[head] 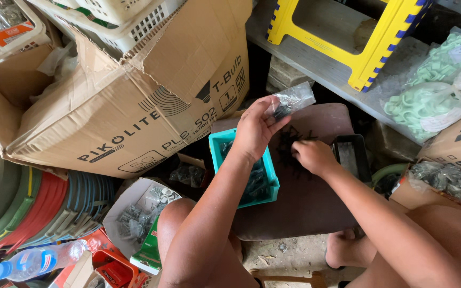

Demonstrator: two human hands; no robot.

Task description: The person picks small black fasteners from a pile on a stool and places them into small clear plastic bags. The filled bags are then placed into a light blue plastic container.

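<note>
Pinched between thumb and fingers, a small clear plastic bag hangs from the left hand, which is raised above a teal plastic bin. Dark small pieces, too fine to identify, show through the bag's lower half. Its mouth appears to face down toward the right hand, though the opening itself cannot be made out.

That right hand rests knuckles-up on a dark brown stool top, fingers curled at a scattered pile of small black pieces. Whether it has closed on any cannot be told; the fingertips are hidden. Beside it sits a small black tray.

Risks, as a judgement: the bag is thin and held only at one edge, so it could slip or tip and spill its contents. Loose pieces lie near the stool's edge, where a sweep of the wrist could knock them to the cluttered floor among other bags.

Both forearms reach forward from bare knees; the left wrist is bent back with the palm turned inward, while the right forearm lies low and angled in from the right.

A large cardboard box stands at left, a yellow step stool on a shelf behind.
</note>
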